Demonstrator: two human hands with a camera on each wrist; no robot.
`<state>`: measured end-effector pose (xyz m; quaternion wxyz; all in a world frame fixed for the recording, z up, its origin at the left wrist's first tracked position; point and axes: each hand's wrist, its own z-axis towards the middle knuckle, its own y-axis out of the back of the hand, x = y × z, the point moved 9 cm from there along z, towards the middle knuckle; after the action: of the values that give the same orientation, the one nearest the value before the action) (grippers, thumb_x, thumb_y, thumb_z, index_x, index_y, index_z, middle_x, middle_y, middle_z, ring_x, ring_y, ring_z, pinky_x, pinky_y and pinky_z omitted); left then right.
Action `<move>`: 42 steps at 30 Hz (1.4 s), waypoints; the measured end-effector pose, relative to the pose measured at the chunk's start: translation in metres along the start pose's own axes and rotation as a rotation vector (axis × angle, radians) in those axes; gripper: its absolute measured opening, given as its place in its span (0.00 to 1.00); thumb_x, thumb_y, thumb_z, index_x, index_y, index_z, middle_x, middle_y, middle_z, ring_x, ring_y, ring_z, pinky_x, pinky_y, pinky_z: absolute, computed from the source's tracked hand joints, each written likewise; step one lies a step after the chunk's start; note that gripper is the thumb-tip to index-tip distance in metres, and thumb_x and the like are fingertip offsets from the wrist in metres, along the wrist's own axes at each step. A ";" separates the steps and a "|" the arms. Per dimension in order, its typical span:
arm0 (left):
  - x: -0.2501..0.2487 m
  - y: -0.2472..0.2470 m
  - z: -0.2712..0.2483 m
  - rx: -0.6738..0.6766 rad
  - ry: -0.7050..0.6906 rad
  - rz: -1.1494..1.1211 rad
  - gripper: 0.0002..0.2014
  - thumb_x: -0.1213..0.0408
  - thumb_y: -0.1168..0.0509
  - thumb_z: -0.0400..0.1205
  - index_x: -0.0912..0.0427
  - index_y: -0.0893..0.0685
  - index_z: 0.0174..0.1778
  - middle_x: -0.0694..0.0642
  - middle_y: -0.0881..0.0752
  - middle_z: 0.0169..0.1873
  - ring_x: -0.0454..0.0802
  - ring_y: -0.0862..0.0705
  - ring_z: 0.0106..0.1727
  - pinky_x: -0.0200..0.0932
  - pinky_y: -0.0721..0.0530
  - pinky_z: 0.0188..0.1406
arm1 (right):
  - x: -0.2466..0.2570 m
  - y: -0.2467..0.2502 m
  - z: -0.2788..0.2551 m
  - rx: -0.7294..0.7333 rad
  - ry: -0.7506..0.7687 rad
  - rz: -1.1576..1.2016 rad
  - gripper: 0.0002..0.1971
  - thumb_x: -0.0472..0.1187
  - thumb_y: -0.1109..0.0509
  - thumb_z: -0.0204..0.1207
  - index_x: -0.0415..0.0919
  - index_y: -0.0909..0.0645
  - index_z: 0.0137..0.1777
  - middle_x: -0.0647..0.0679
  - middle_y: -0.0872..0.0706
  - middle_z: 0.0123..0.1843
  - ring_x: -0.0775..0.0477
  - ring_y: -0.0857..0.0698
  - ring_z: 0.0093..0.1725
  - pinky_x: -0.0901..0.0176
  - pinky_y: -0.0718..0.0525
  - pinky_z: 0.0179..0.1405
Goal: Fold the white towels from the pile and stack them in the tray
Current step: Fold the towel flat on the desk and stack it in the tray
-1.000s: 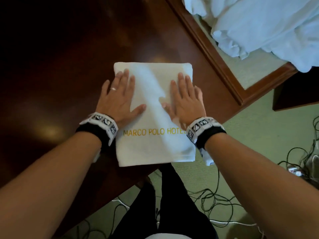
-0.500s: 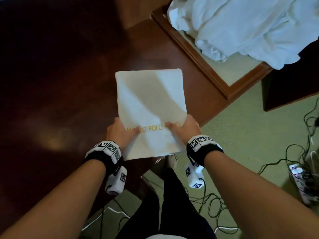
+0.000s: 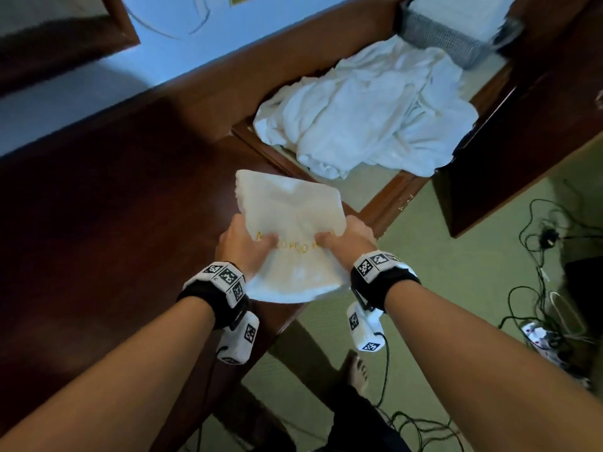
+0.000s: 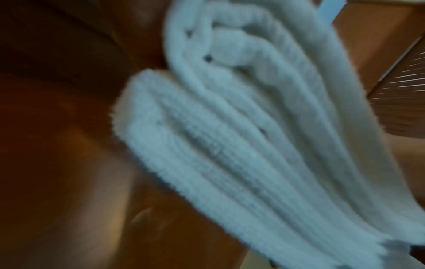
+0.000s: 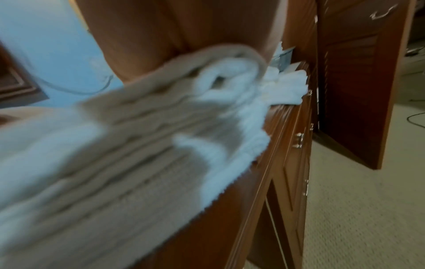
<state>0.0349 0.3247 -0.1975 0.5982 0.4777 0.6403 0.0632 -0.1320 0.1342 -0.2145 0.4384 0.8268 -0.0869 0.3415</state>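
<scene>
Both hands grip one folded towel (image 3: 290,220) above the table (image 3: 107,223): left hand (image 3: 243,247) at its 8 o'clock, right hand (image 3: 347,238) at 4. Unfolded pile (image 3: 368,115) sits at 1 o'clock.

We see dim, warm light in the head view, bluish on the far wall (image 3: 182,47); the towel (image 3: 290,223) is smeared by motion, and both wrist views are heavily blurred

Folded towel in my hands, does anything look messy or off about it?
Slightly. The folded towel buckles between the left hand and right hand, creasing its gold lettering. Its layered edges look uneven in the blurred wrist views.
</scene>
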 end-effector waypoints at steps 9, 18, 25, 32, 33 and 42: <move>-0.223 -0.075 0.037 -0.039 -0.299 -0.100 0.29 0.42 0.25 0.68 0.55 0.17 0.59 0.49 0.12 0.51 0.52 0.15 0.53 0.45 0.18 0.49 | -0.021 0.214 0.069 -0.214 0.082 0.150 0.29 0.59 0.21 0.64 0.45 0.21 0.60 0.46 0.13 0.57 0.41 0.14 0.57 0.45 0.14 0.58; -0.417 -0.180 0.066 -0.027 -0.449 -0.242 0.19 0.46 0.25 0.74 0.56 0.16 0.51 0.53 0.11 0.47 0.55 0.14 0.48 0.45 0.22 0.44 | -0.069 0.405 0.151 -0.378 0.115 0.126 0.27 0.59 0.21 0.66 0.44 0.21 0.60 0.47 0.13 0.54 0.43 0.13 0.53 0.46 0.13 0.54; -0.542 -0.246 0.117 0.011 -0.546 -0.276 0.21 0.43 0.28 0.72 0.58 0.13 0.48 0.53 0.10 0.43 0.55 0.13 0.47 0.46 0.18 0.45 | -0.093 0.512 0.225 -0.480 0.084 0.130 0.26 0.60 0.21 0.65 0.42 0.21 0.55 0.47 0.14 0.50 0.42 0.14 0.50 0.48 0.13 0.49; -0.651 -0.303 0.209 0.005 -0.589 -0.359 0.25 0.37 0.32 0.72 0.60 0.15 0.41 0.55 0.11 0.38 0.59 0.12 0.45 0.51 0.15 0.44 | -0.084 0.603 0.334 -0.539 0.090 0.087 0.24 0.59 0.22 0.68 0.42 0.22 0.54 0.46 0.14 0.52 0.41 0.14 0.50 0.53 0.18 0.44; -0.666 -0.310 0.223 0.008 -0.602 -0.371 0.24 0.39 0.32 0.73 0.60 0.16 0.39 0.54 0.12 0.36 0.59 0.12 0.44 0.49 0.18 0.41 | -0.082 0.615 0.351 -0.545 0.088 0.082 0.25 0.59 0.22 0.67 0.42 0.23 0.54 0.45 0.14 0.52 0.40 0.14 0.51 0.52 0.18 0.45; -0.790 -0.335 0.331 -0.050 -0.650 -0.349 0.22 0.42 0.33 0.79 0.61 0.15 0.47 0.57 0.12 0.44 0.59 0.17 0.48 0.42 0.29 0.45 | -0.032 0.713 0.487 -0.586 0.134 -0.001 0.25 0.60 0.24 0.69 0.42 0.24 0.56 0.50 0.20 0.44 0.41 0.19 0.44 0.55 0.24 0.40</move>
<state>-0.0065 -0.5599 0.0498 0.7837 0.3414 0.4870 -0.1791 -0.2344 -0.6811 0.0535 0.6632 0.6406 -0.1523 0.3557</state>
